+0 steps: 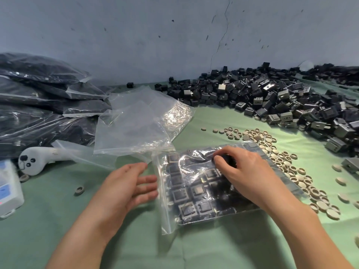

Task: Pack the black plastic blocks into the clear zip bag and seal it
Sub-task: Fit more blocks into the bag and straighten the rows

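A clear zip bag lies flat on the green cloth, filled with several black plastic blocks in rows. My right hand rests on top of the bag, its fingers curled round a black block at the bag's upper part. My left hand lies beside the bag's left edge with straight fingers, touching the zip strip there. A big heap of loose black blocks spreads across the back right.
Several empty clear bags lie behind my left hand. Filled, sealed bags are stacked at the far left. Beige round caps scatter right of the bag. A grey controller and a white box sit at left.
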Tool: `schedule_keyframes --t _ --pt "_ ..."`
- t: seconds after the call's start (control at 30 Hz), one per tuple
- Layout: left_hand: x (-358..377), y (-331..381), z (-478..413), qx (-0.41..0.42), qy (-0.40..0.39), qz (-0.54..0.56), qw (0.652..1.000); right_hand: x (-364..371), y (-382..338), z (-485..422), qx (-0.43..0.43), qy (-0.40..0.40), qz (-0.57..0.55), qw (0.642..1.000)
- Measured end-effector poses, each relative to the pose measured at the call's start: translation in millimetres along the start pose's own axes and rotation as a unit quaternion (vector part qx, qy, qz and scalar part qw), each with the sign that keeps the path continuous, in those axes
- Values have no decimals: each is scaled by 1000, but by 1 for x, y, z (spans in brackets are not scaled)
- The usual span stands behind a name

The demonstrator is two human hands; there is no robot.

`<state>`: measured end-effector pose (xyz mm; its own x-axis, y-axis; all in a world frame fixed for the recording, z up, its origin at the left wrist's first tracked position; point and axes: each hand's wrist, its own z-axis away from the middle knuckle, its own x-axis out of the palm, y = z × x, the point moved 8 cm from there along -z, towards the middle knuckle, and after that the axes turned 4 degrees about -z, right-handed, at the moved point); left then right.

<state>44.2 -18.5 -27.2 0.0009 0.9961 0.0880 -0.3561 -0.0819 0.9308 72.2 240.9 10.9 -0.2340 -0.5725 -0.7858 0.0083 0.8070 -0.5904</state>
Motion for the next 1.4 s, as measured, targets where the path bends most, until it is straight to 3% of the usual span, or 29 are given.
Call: schedule_keyframes --t 0.17,0.4,0.47,0.57,0.6,0.67,0.8,0.93,1.13,1.23,1.3,1.4 --pt "33 -12 15 -27 -73 -48 996 -1 -2 0 -1 4 5 1000" --pt "24 -11 7 -25 -45 -23 998 1 -5 1 -12 12 -17 1000" --pt "14 -4 3 26 5 -44 999 0 -7 0 -16 20 -56 998" --pt "-4 34 17 241 147 -117 952 -3 -17 -1 -40 48 -137 989" --pt "-2 46 28 314 160 -125 927 -1 -23 -2 -50 54 -178 981" --pt "19 57 47 397 112 -142 900 6 -35 -3 -65 50 -266 960" --pt "72 46 51 407 -12 -274 871 28 -55 -8 -67 32 -389 918" --pt "84 40 39 390 -23 -339 856 39 -51 -15 -32 19 -415 909" --pt "75 42 31 378 9 -315 871 37 -59 -4 -78 15 -315 946" --pt "47 39 23 327 61 -239 912 33 -73 8 -147 74 -136 977" --pt "21 33 18 270 101 -158 944 29 -85 12 -193 104 -10 976" --pt "-13 16 15 196 145 -84 966 34 -104 10 -251 63 73 963"
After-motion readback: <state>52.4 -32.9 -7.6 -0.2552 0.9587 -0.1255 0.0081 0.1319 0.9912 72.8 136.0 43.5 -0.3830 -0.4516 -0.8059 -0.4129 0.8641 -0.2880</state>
